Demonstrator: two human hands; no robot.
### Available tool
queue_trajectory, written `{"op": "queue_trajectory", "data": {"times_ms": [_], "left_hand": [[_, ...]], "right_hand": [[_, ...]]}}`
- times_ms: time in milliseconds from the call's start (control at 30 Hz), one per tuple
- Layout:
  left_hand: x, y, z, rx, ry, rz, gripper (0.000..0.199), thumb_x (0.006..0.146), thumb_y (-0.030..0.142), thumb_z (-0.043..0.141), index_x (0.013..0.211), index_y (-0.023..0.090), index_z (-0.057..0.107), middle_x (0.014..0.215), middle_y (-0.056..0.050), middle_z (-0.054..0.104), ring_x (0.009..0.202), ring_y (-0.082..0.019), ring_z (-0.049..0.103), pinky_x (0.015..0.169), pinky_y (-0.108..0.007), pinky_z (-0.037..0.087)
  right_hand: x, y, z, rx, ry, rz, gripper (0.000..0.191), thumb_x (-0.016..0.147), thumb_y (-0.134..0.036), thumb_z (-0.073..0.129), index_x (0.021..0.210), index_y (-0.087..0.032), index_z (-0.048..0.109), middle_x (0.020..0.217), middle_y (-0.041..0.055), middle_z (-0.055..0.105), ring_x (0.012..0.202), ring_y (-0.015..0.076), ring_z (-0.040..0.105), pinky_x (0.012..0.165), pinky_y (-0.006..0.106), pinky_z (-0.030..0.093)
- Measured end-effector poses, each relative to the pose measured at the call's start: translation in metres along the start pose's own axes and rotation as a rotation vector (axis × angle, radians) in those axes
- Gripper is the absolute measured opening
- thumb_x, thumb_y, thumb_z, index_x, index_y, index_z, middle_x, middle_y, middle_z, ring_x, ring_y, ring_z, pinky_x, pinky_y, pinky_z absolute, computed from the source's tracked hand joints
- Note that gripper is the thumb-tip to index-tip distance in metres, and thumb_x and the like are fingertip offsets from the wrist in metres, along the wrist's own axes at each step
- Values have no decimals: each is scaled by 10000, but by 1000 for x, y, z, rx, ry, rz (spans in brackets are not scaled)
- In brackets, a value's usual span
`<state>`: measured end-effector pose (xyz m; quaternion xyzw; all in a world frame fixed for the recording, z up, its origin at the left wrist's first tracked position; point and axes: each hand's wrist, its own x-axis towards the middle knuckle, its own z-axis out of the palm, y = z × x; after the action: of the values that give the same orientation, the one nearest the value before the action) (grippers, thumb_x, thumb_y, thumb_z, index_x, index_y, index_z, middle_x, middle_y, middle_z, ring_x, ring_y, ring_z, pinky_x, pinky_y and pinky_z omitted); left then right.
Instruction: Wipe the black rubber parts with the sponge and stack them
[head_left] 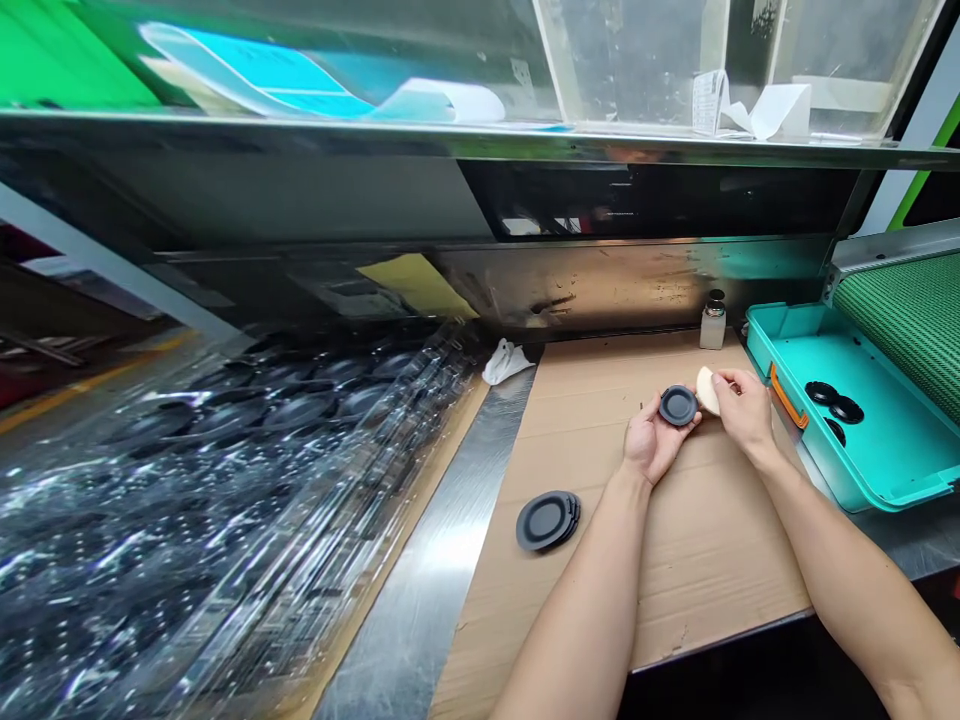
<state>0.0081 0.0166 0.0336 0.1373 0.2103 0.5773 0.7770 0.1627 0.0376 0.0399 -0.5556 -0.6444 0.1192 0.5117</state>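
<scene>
My left hand (pixel 651 446) is closed around the edge of a round black lid (pixel 679 405), its face turned up toward me. Between the fingers of my right hand (pixel 744 408) is a cream-coloured round pad (pixel 706 391), held on edge just right of the lid. Whether pad and lid touch, I cannot tell. Left of my left forearm, a small stack of black lids (pixel 546 521) lies on the cardboard sheet (pixel 705 560).
To the right stands a turquoise bin (pixel 900 440) with a few black lids (pixel 846 409) inside, beside a green conveyor belt (pixel 911 310). A small bottle (pixel 713 322) and a crumpled white cloth (pixel 506 361) sit at the back. Clear plastic trays (pixel 247 520) with black round parts fill the left.
</scene>
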Motion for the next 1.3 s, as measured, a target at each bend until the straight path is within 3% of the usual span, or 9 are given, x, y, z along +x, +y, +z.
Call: {"op": "queue_trajectory", "data": {"times_ms": [133,233,400,567,800,933,1067,1133,1300], "left_hand": [[4,-12,0,63,14,22,336,1046,291,433,1109,113,710,1178,-145,734,1155,-251,664,1031,-434,539],[5,-18,-2,107,14,24,311,1039,283,461,1070,108,716,1151,-145,744,1142,-256,670,1051,-450,523],[7,-20,-5,113,55,41,333,1053,274,423,1064,113,715,1133,-136,750,1117,-234,683,1054,-424,526],[6,-20,-5,110,44,36,326,1044,269,436,1064,102,715,1122,-157,748,1116,-252,687,1021,-426,544],[2,-7,-3,112,93,42,341,1053,292,407,1047,97,687,1079,-163,740,979,-243,709,867,-417,597],[0,6,-1,-7,127,20,419,1067,338,337,1128,92,671,1101,-195,727,1021,-264,709,774,-353,601],[-5,13,1,-95,85,-27,470,1064,375,313,1202,88,659,1185,-234,698,1080,-280,693,727,-321,592],[-7,15,2,-101,71,-38,463,1060,378,315,1244,119,653,1170,-213,702,1038,-268,697,696,-314,584],[-4,16,-1,-81,88,-5,463,1053,455,337,1218,147,642,1049,-175,701,891,-227,695,653,-279,549]], "right_hand": [[-3,-5,10,35,-72,-114,227,962,-356,556,942,-213,731,956,71,724,898,216,651,820,332,491],[-4,-2,15,-54,10,-80,256,982,-345,514,945,-203,724,951,89,718,934,236,644,862,356,488],[-11,-3,20,-102,-52,-51,272,1007,-320,473,985,-203,718,996,97,708,975,232,632,900,336,479],[-11,-3,25,-152,-48,-30,301,1031,-321,429,1050,-185,697,1050,112,687,1020,235,616,927,336,462],[2,20,10,-249,27,39,256,996,-277,481,948,-175,711,983,116,707,989,252,603,909,354,438],[-8,19,12,-242,-127,16,229,984,-255,518,952,-173,729,973,100,718,944,227,628,861,317,443],[-17,13,20,-277,-340,-68,200,972,-262,559,933,-217,750,926,57,733,883,202,639,801,289,430],[-18,12,19,-311,-372,-119,206,970,-279,566,893,-228,750,885,45,736,874,207,640,809,295,422],[-3,17,-2,-484,-153,-99,280,985,-258,489,850,-201,727,906,98,727,920,248,622,911,350,405]]}}
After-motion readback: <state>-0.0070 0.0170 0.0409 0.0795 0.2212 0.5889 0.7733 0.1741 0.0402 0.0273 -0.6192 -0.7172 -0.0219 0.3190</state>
